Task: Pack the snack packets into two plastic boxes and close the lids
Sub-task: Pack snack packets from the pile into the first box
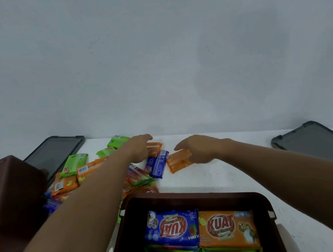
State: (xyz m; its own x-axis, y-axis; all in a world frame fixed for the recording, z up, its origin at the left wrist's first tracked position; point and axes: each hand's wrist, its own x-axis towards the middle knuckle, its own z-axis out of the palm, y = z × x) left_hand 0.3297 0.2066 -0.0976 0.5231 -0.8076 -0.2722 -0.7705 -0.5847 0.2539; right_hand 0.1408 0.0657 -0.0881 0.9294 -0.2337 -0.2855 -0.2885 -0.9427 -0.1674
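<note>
A brown plastic box (193, 197) stands open at the near edge, with stacked snack packets inside; a blue packet (172, 227) and an orange packet (226, 228) lie on top. My left hand (140, 149) reaches over the loose pile and its fingers rest on an orange packet (155, 148) near the wall. My right hand (199, 149) grips another orange packet (177, 163) on the white table. A blue packet (156, 166) lies between the two hands. A second brown box (8, 203) stands at the left.
Several loose packets, green (74, 164), orange (64, 184) and mixed, lie scattered left of centre. A dark grey lid (55, 153) leans at the back left and another lid (323, 141) lies at the right. A pale wall closes the table's far edge.
</note>
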